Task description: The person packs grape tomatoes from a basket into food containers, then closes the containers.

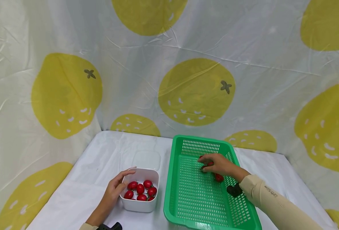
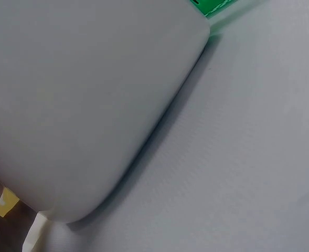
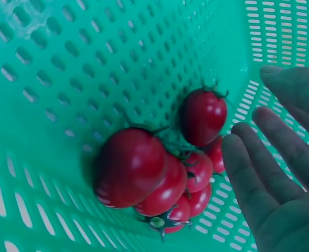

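Note:
A white square plastic box (image 1: 140,206) holding several red cherry tomatoes (image 1: 140,188) stands on the cloth. My left hand (image 1: 112,191) grips its left side, thumb at the rim and fingers along the far corner. In the left wrist view the box wall (image 2: 91,105) hides most of that hand. My right hand (image 1: 219,164) reaches into a green slotted basket (image 1: 169,188), over cherry tomatoes (image 1: 219,178) by its right wall. Seen from the right wrist, the fingers (image 3: 267,178) are extended and spread beside the clustered tomatoes (image 3: 130,168), with nothing held between them.
A clear flat lid (image 1: 147,159) lies behind the white box. White cloth (image 1: 109,150) covers the table, and a curtain printed with yellow fruit (image 1: 196,91) hangs behind and at the sides. The basket's raised walls surround the right hand.

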`<state>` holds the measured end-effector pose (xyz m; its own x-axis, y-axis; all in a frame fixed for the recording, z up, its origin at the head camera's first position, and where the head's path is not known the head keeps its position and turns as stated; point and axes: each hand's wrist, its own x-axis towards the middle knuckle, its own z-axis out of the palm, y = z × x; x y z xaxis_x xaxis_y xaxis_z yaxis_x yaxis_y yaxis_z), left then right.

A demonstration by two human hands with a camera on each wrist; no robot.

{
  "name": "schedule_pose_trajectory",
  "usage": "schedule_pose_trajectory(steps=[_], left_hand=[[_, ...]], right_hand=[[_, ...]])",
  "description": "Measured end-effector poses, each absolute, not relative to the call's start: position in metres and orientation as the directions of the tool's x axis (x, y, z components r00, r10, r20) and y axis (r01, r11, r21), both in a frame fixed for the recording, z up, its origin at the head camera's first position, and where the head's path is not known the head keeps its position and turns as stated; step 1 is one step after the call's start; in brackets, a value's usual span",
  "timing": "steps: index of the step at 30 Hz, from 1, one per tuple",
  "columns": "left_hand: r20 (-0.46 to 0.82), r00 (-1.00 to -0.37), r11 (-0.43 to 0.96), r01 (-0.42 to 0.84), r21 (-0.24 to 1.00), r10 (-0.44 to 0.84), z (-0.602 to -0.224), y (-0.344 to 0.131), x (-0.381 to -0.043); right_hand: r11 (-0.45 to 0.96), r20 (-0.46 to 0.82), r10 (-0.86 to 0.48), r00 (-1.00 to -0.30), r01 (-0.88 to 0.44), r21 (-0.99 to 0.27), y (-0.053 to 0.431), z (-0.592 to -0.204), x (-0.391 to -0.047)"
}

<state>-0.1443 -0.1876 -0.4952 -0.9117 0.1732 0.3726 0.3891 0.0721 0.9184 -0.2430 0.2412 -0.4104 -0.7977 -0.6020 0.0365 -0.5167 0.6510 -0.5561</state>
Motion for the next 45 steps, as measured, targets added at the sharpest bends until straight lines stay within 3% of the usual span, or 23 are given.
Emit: schedule_pose_trajectory(steps=[45], left_hand=[[0.350,-0.919,0.079,0.369,0.926,0.184,-0.494,-0.188,-0.144]], right_hand=[[0.669,-0.042,-0.632,-0.774,-0.517,-0.534,0.246,-0.425,-0.250]])
